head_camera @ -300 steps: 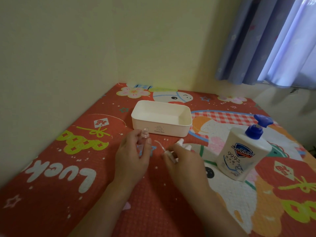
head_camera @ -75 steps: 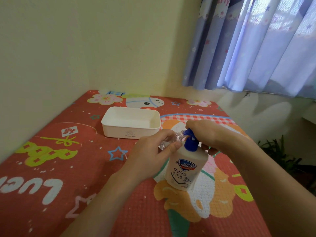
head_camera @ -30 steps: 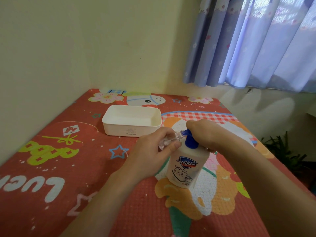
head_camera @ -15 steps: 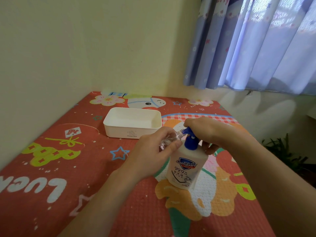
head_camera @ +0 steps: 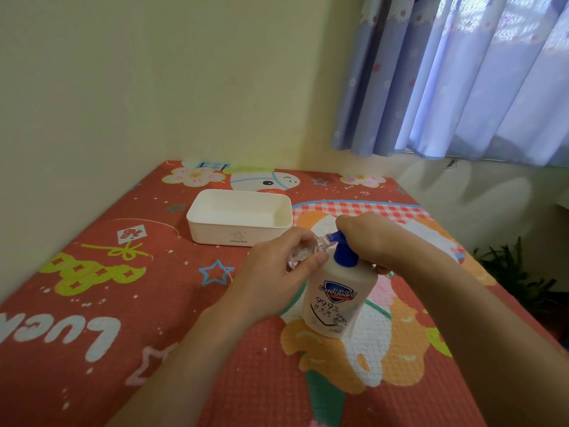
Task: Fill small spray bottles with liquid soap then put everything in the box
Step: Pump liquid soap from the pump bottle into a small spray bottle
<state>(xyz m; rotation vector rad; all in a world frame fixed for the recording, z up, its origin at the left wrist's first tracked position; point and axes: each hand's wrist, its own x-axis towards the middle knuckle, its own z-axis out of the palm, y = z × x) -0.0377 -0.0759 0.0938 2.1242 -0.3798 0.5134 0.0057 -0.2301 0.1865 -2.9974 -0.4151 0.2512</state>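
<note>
A white liquid soap bottle (head_camera: pixel 337 298) with a blue pump stands upright on the red patterned mat. My right hand (head_camera: pixel 366 234) rests on top of the blue pump head (head_camera: pixel 341 243), covering most of it. My left hand (head_camera: pixel 277 269) grips a small clear spray bottle (head_camera: pixel 303 252), tilted with its open neck against the pump's nozzle. The spray cap is not visible. An open white box (head_camera: pixel 238 221) sits empty on the mat, behind and left of my hands.
The mat (head_camera: pixel 123 303) covers a surface set into a corner of yellow walls. A blue curtain (head_camera: pixel 462 75) hangs at the upper right. A green plant (head_camera: pixel 517 272) stands beyond the mat's right edge.
Ten seconds ago my hands held the small bottle and its spray cap near the box. Now the small bottle is at the soap pump, with my right hand on the pump. Little movement over the last second.
</note>
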